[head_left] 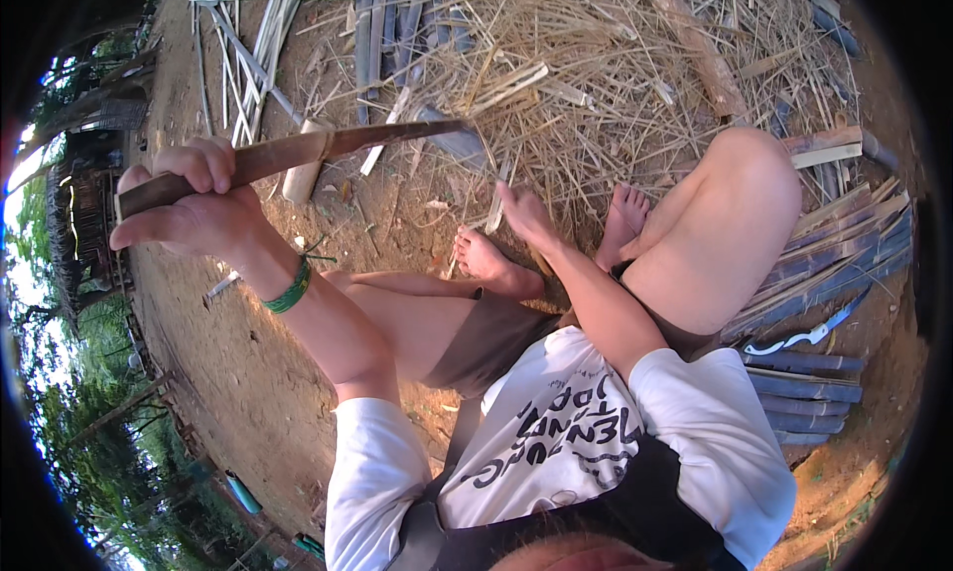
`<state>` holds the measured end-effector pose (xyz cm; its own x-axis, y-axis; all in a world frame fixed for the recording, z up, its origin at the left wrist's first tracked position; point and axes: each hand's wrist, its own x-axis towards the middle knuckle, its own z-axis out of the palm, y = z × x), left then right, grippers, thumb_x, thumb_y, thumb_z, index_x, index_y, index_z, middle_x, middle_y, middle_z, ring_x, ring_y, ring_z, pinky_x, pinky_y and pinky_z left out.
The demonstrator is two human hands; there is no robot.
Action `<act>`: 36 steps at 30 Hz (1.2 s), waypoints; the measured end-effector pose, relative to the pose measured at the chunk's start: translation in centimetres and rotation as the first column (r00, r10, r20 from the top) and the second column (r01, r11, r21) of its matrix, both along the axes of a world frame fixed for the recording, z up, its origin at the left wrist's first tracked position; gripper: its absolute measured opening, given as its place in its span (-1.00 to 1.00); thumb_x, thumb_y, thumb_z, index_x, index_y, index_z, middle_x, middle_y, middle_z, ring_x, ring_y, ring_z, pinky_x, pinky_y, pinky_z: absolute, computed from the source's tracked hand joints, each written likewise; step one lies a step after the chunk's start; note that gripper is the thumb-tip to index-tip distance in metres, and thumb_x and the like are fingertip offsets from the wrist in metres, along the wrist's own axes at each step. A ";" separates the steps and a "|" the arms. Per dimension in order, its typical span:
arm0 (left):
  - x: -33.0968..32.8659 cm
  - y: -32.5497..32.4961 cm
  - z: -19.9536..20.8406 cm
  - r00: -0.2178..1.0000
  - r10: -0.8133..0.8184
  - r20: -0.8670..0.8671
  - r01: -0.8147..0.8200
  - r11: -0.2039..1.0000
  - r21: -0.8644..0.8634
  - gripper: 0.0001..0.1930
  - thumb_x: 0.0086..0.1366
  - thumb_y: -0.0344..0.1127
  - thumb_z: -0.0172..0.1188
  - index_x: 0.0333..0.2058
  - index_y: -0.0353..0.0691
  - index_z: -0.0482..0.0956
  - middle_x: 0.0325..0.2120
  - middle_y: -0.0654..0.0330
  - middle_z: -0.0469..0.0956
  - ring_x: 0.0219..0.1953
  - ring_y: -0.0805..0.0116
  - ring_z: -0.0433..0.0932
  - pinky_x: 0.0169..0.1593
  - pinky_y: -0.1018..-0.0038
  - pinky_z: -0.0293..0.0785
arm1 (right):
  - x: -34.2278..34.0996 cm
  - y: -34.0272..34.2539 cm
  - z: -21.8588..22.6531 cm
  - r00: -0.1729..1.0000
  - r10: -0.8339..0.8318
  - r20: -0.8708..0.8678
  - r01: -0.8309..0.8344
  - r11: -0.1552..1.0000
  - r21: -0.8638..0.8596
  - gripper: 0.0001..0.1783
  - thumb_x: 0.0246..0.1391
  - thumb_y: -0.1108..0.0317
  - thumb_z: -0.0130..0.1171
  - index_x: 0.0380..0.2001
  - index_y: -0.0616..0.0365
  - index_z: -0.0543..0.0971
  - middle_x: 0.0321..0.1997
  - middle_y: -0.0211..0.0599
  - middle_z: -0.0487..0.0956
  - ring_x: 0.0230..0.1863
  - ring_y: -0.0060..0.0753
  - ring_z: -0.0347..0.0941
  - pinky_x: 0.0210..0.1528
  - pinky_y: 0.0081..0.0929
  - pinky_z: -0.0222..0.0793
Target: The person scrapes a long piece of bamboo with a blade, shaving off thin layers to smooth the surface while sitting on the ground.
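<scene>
Bamboo strip lies half hidden under right hand.

The left hand is raised and closing in a fist; the right hand is reaching down, fingers extended.

A heap of dry straw spreads at twelve to one o'clock on the bare dirt ground. Pale bamboo strips lie fanned at eleven o'clock. Dark split slats are stacked at three o'clock, with more at four. A curved knife rests between those two stacks. A short pale log stands near centre-left. Green trees fill the edge at eight o'clock, and a thatched shelter sits at nine.
</scene>
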<state>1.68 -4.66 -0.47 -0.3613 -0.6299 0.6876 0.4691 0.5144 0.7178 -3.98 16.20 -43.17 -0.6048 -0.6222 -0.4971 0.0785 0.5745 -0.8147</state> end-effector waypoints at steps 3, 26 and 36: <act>1.1 -0.4 -0.5 0.992 0.129 -0.003 -0.129 0.992 -0.009 -0.27 0.16 0.60 -0.23 -0.22 -0.01 0.36 -0.78 0.27 0.25 -0.78 0.47 0.17 -0.68 0.57 0.16 | 0.1 -0.2 -1.0 0.985 -0.004 0.173 -0.014 0.995 0.101 -0.09 0.25 -0.41 -0.18 -0.78 0.26 0.46 -0.81 -0.21 0.43 -0.76 -0.27 0.42 -0.60 -0.21 0.34; 2.6 -0.7 -1.8 0.999 -0.021 0.033 0.020 0.999 0.037 -0.24 0.05 0.65 -0.19 -0.34 -0.01 0.37 -0.85 0.32 0.23 -0.81 0.47 0.18 -0.67 0.55 0.14 | -1.4 -2.3 11.4 0.994 0.104 0.022 -0.097 0.974 -0.207 -0.13 0.24 -0.41 -0.15 -0.63 0.26 0.57 -0.75 -0.21 0.47 -0.63 -0.20 0.45 -0.40 -0.21 0.36; 0.1 -0.1 -1.8 0.957 -0.290 0.013 0.290 0.957 -0.007 -0.27 0.15 0.59 -0.19 -0.26 -0.03 0.39 -0.86 0.25 0.24 -0.87 0.47 0.16 -0.78 0.56 0.12 | -1.4 -1.6 8.4 0.990 0.080 0.117 -0.067 0.991 -0.115 -0.14 0.26 -0.40 -0.15 -0.57 0.31 0.51 -0.76 -0.30 0.37 -0.67 -0.40 0.36 -0.54 -0.27 0.30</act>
<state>1.76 -4.79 -2.29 -0.5355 -0.4912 0.6870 0.5909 0.3633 0.7203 -5.43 14.65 -34.73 -0.4949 -0.7180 -0.4894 0.1414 0.4892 -0.8607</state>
